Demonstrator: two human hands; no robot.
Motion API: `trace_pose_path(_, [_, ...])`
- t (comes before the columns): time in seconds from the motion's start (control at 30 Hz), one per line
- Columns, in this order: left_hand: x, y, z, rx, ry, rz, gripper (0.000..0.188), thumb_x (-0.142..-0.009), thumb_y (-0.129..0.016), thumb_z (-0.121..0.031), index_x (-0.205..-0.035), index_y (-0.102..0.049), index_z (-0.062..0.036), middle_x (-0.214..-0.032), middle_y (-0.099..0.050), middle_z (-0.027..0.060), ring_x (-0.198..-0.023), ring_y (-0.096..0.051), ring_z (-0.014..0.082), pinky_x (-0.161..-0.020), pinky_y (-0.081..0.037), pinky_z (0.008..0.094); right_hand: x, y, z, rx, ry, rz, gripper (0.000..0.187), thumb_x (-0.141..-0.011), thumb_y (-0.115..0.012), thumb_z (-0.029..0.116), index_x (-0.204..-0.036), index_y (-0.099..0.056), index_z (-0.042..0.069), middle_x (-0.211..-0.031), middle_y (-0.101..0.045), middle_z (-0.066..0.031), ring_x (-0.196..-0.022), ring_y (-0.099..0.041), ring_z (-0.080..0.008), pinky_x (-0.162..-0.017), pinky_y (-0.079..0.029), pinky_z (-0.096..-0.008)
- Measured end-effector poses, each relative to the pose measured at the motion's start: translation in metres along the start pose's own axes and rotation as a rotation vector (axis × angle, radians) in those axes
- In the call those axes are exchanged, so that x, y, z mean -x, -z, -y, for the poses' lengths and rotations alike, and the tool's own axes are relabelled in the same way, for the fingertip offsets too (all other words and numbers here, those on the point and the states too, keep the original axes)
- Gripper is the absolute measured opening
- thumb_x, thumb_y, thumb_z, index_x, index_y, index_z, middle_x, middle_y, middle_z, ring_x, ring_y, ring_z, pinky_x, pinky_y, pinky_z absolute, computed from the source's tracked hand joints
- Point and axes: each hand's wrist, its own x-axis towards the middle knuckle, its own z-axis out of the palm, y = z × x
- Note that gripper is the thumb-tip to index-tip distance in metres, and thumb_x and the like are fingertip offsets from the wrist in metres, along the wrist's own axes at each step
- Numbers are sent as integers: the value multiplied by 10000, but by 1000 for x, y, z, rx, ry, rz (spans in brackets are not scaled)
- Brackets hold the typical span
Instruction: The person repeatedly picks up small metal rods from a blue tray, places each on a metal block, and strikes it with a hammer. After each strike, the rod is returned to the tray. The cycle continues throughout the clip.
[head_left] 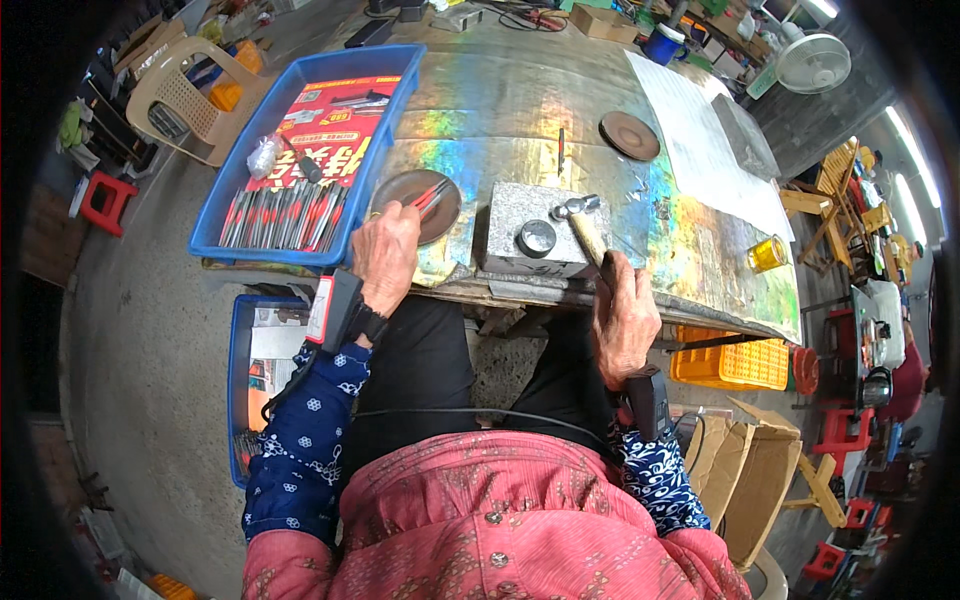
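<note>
My left hand (386,252) reaches over the left brown round dish (447,222). Its fingers are closed at the near ends of slim red-and-dark pieces (430,197), whose exact kind I cannot make out. My right hand (624,320) is wrapped round the wooden handle of a hammer (588,236). The hammer's metal head rests over a speckled stone block (508,212) at the table's near edge. On the block, left of the hammer, sits a small black round piece (536,238). Beyond the block lies a thin dark rod with an orange part (561,150).
A blue tray (345,62) at the left holds rows of slim red-and-silver pieces (283,216) and red printed sheets. Another brown dish (630,135) and a yellow jar (768,254) stand to the right. Below the table are a yellow crate (730,362) and another blue tray (239,385).
</note>
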Motion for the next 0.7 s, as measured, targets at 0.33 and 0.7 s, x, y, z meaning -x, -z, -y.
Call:
trace_pose_path(0.33, [-6,-5,-1,-44,-22,-58,139,-782,-682,-94,-798,-552,-45,-789,-580,134,-758,-627,352,-590,-487,459,-1,-1,2,-33,-36,92,479,-867,-635,128,-1312,-462,88,-1002,-547,-183,-812,-615,-388,-662,-513,-448])
trace_pose_path(0.7, [-18,67,63,-72,57,-154,90,-837,-667,-130,-905,-691,-76,-796,-676,121,-708,-664,290,-607,-510,385,-1,0,-1,-25,-6,131,490,-873,-627,125,-1326,-445,82,-1042,-548,-202,-852,-607,-418,-676,-507,-472])
